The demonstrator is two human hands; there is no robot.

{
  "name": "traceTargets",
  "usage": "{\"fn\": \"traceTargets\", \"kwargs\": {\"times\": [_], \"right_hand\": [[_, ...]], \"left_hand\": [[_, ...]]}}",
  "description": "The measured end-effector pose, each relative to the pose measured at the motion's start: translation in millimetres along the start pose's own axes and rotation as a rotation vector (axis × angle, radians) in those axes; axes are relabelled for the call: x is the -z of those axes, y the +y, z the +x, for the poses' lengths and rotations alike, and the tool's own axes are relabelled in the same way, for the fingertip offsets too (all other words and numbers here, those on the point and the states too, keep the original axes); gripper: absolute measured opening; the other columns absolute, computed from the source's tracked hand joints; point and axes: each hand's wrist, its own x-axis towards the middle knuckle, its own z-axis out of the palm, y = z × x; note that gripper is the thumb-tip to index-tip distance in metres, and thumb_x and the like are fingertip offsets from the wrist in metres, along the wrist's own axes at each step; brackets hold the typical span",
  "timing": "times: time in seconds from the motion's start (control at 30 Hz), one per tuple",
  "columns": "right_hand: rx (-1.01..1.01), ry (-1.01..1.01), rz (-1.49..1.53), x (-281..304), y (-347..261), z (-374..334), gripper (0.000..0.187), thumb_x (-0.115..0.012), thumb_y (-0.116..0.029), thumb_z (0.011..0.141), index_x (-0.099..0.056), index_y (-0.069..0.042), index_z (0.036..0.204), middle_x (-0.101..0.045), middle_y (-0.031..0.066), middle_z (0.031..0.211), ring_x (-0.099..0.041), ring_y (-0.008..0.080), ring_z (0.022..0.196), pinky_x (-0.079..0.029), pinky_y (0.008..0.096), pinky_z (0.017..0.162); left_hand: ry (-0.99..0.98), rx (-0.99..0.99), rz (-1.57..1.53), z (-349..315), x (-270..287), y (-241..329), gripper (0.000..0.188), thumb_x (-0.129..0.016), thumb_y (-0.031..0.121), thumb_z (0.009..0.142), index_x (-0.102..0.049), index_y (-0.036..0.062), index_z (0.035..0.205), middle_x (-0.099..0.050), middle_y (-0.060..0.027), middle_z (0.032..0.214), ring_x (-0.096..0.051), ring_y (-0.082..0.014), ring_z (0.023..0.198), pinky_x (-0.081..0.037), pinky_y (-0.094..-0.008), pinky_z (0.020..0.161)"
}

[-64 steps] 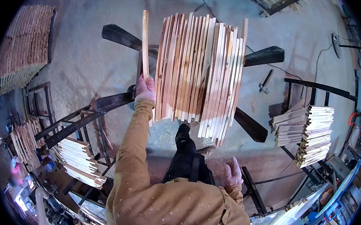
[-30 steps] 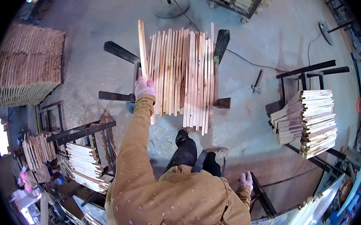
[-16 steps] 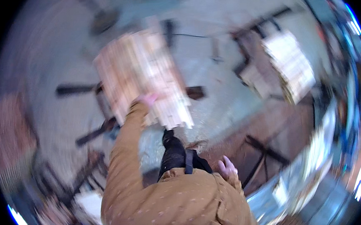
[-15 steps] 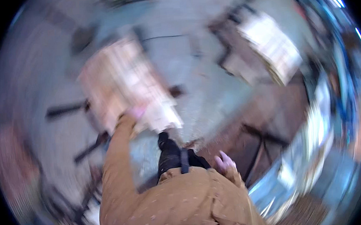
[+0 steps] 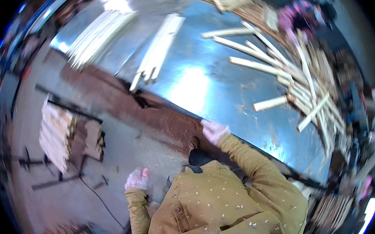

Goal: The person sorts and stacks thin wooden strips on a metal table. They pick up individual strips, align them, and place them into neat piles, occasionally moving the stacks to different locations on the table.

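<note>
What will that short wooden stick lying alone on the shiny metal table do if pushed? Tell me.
The short wooden stick looks stiff and straight, so it should slide rather than bend. Its faces seem flat, so rolling is unlikely. The metal table looks smooth and glossy, so it would probably skid easily and may pivot if pushed off-centre. It likely feels light.

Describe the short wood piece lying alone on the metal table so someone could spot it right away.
Start at the big shiny metal table filling the upper right. Along its right side lies a tangled heap of wooden slats. Just left of the heap's lower part, the short pale wood piece lies nearly level, stubbier than the long slats beside it.
</note>
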Motion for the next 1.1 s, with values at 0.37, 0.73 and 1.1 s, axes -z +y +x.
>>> {"fn": "traceTargets", "kwargs": {"times": [0.37,0.73,1.1], "right_hand": [[-1.435,0.403,-0.111,136.3,236.7,39.4,0.096,-0.064,-0.05,0.084,-0.019,0.0,0.153,-0.025,0.0255,0.156,-0.025,0.038,0.145,-0.021,0.0423,0.12],[-0.754,0.319,0.115,156.7,231.5,-12.2,0.058,-0.067,-0.023,0.087,-0.049,-0.003,0.138,-0.052,0.0268,0.134,-0.052,0.0418,0.123,-0.044,0.0482,0.102],[-0.56,0.207,-0.05,307.9,356.0,453.4,0.105,-0.071,-0.06,0.073,-0.028,-0.006,0.151,-0.044,0.0235,0.145,-0.042,0.0422,0.133,-0.032,0.0447,0.113]], "left_hand": [[-0.333,-0.563,-0.068,215.5,-7.5,373.3,0.056,-0.056,0.049,0.091,-0.059,0.0064,0.128,-0.067,-0.0193,0.114,-0.063,-0.0336,0.108,-0.047,-0.0393,0.095],[0.255,-0.599,0.514,566.7,-16.1,581.6,0.084,-0.058,0.054,0.09,-0.028,0.0046,0.151,-0.043,-0.0203,0.147,-0.044,-0.0344,0.134,-0.039,-0.0447,0.108],[-0.155,-0.381,0.357,497.3,-84.1,617.6,0.086,-0.057,0.05,0.089,-0.022,0.0022,0.151,-0.045,-0.0245,0.144,-0.054,-0.0367,0.125,-0.045,-0.0419,0.104]]}}
